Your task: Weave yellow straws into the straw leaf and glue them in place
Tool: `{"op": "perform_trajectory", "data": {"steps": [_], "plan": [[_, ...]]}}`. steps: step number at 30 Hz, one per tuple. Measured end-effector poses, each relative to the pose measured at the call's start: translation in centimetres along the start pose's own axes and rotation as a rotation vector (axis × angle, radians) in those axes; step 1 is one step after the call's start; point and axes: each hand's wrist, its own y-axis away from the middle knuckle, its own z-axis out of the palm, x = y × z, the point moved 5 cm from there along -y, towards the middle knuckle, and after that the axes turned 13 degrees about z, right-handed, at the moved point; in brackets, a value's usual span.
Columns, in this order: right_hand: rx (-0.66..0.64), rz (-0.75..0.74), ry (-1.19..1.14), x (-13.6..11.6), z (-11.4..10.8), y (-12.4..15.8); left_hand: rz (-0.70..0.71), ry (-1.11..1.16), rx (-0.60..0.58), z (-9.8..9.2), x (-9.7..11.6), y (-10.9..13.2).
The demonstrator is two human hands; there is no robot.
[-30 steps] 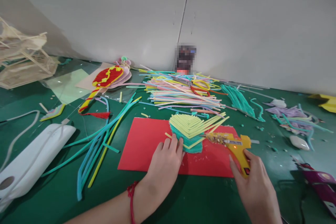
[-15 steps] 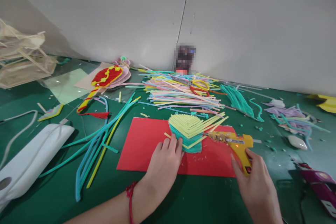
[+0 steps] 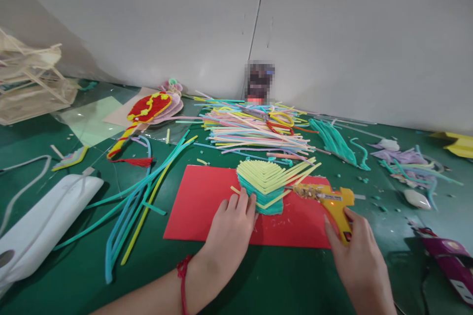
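Observation:
A teal craft piece (image 3: 271,205), overlaid with rows of yellow pipe cleaners (image 3: 264,174) bent in V shapes, lies on a red sheet (image 3: 201,202). My left hand (image 3: 232,219) presses its closed fingertips on the piece's lower left edge, over a separate bent yellow pipe cleaner (image 3: 271,203); the exact grip under the fingers is hidden. Wrapped round the handle of a yellow hot glue gun (image 3: 334,202) is my right hand (image 3: 360,251). The gun's nozzle points left and reaches the right side of the piece, near the yellow strips.
Behind the sheet lies a heap of coloured pipe cleaners (image 3: 258,133) with scissors (image 3: 281,120) on top. Loose teal and yellow strands (image 3: 148,192) and a white device (image 3: 51,226) are at left, a red fan-shaped craft (image 3: 150,108) behind. A purple power strip (image 3: 447,261) sits at right.
Almost nothing differs. The view has shifted very slightly, and both hands, the glue gun and the craft piece keep their places.

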Motion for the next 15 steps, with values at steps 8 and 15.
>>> {"op": "perform_trajectory", "data": {"steps": [8, 15], "plan": [[-0.011, 0.016, -0.002, -0.13, 0.14, -0.08, -0.011, -0.001, -0.006, -0.17, -0.08, -0.03], [0.006, -0.009, -0.008, 0.04, 0.05, 0.01, -0.005, 0.022, -0.022, -0.07, -0.02, -0.02]]}}
